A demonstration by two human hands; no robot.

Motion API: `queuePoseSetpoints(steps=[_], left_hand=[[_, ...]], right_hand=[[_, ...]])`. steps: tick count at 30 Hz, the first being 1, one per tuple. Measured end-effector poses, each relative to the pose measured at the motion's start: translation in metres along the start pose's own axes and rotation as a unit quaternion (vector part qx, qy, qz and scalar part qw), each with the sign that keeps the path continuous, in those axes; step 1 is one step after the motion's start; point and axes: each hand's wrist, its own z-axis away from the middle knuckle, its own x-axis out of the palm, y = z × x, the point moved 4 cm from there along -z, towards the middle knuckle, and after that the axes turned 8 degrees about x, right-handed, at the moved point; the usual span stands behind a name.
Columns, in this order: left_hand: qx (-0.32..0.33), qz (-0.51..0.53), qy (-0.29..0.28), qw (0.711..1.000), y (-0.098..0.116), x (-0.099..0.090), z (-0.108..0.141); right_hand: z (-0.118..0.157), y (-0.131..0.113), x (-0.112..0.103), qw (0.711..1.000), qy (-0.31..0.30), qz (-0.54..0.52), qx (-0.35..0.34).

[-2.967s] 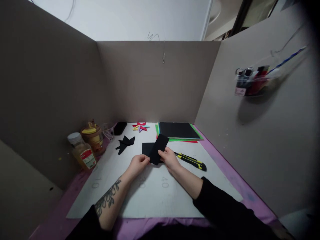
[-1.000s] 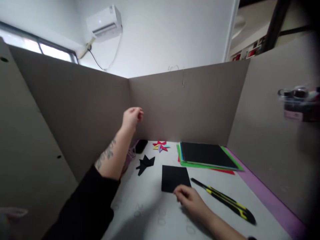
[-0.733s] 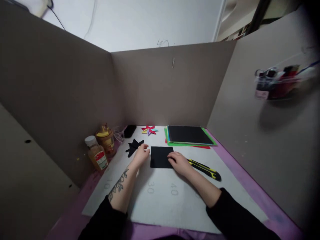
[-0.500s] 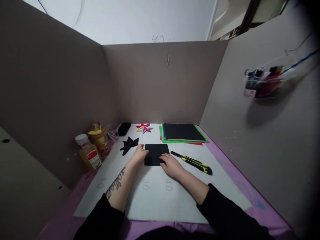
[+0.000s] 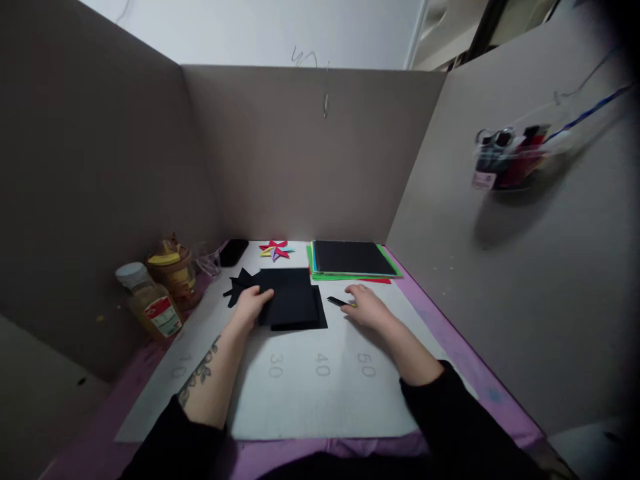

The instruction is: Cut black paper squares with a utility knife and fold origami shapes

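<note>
Looking plain black and squarish: the held paper point(image 5: 290, 297).

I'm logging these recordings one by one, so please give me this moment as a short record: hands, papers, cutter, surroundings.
Left hand: left hand at the left edge of the upper black sheet, thumb on it
Right hand: right hand over the cutter, mostly hiding it; grip unclear
Under the upper sheet: lower black sheet, partly covered
Folded paper: black piece by the left hand; multicoloured star farther back
Back right: paper stack, black on top
Far left: bottle
Surface: white mat with printed numbers
</note>
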Motion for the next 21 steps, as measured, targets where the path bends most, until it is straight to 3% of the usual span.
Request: queuePoseSetpoints(steps=[3,5,8,12,14,15,16,18,19,21], left_hand=[[-0.050,0.090,0.115,0.988,0.007,-0.022,-0.006],[-0.066,0.113,0.138,0.982,0.006,-0.026,-0.007],[-0.076,0.097,0.075,0.990,-0.002,-0.013,-0.002],[-0.012,0.016,-0.014,1.000,-0.010,0.008,0.006],[0.042,-0.034,-0.021,0.998,-0.011,0.015,0.009],[0.059,-0.049,-0.019,0.997,-0.012,0.017,0.011],[0.070,-0.052,-0.015,0.996,-0.012,0.020,0.012],[0.069,-0.026,0.002,0.997,-0.014,0.023,0.015],[0.058,-0.002,0.013,0.998,-0.014,0.024,0.017],[0.017,0.051,0.022,0.998,-0.014,0.025,0.019]], right_hand=[[-0.001,0.026,-0.001,0.995,-0.059,0.062,0.045],[-0.001,0.037,-0.001,0.993,-0.094,0.068,0.036],[-0.007,0.058,-0.010,0.989,-0.094,0.089,0.066],[-0.009,0.079,-0.027,0.970,-0.008,0.156,0.186],[-0.005,0.064,-0.024,0.972,0.049,0.139,0.183],[-0.001,0.048,-0.018,0.984,0.057,0.098,0.137],[0.004,0.027,-0.007,0.997,0.033,0.037,0.056],[0.018,-0.017,0.018,0.990,-0.076,-0.068,-0.093],[0.025,-0.034,0.030,0.978,-0.139,-0.086,-0.130],[0.034,-0.056,0.046,0.968,-0.195,-0.084,-0.134]])
